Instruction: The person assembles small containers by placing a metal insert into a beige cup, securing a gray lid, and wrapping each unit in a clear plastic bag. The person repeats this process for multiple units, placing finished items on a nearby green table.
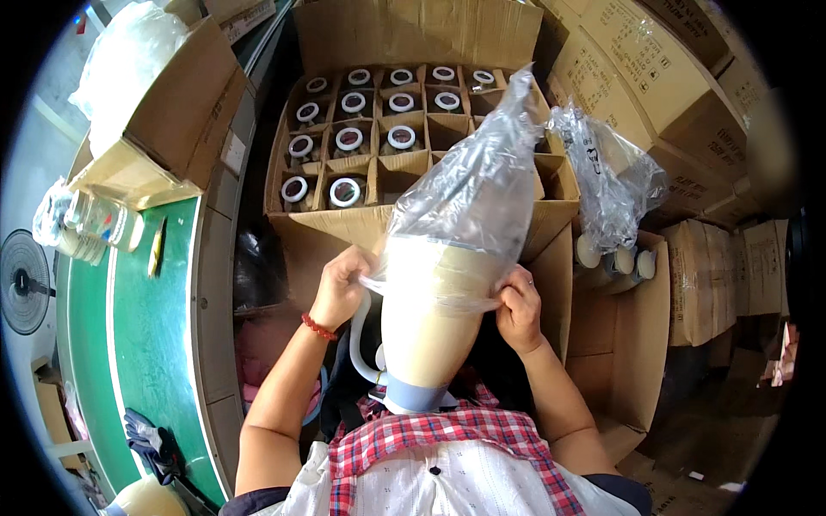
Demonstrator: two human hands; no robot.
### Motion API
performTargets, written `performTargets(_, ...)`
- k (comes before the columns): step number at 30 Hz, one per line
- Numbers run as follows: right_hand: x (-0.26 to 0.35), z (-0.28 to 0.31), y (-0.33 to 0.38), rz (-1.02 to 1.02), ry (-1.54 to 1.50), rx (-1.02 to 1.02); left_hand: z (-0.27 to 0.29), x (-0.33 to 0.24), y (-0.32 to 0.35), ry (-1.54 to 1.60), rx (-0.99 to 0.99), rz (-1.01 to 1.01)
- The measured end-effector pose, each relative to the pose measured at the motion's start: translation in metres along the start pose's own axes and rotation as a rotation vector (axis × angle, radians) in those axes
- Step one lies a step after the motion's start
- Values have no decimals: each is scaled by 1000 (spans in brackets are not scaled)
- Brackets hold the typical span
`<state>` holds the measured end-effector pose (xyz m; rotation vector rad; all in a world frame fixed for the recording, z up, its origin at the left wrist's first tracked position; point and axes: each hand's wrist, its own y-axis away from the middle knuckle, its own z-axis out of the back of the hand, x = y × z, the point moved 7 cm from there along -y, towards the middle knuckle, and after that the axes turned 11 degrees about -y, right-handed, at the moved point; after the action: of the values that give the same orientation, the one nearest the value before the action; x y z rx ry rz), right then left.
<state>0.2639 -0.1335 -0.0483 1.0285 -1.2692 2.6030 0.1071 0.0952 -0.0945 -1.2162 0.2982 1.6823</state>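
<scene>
A cream jug [428, 331] with a blue-grey band and a curved pale handle [359, 335] stands tilted in front of my chest. A clear plastic bag [469, 185] covers its far part, and the loose end of the bag points up and away. My left hand [346, 279] pinches the bag's edge by the top of the handle. On the opposite side of the jug, my right hand [519, 303] is closed on the same edge. The bag's mouth runs across the jug between both hands.
Ahead stands a divided carton [327, 225] holding several white-rimmed round items [346, 193]. A bunch of clear bags [607, 172] hangs over an open carton [615, 361] on the right. Stacked cartons [637, 69] rise behind. A green table [159, 322] at left bears gloves [151, 443] and a pen-like tool [157, 249].
</scene>
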Motion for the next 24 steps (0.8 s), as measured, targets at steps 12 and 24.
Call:
performTargets(12,55,-4,80,-496,-486,484,-16,0,105,679,-417,786)
performTargets(24,-230,281,219,-874,29,-484,-43,-80,91,-1225,635,-243)
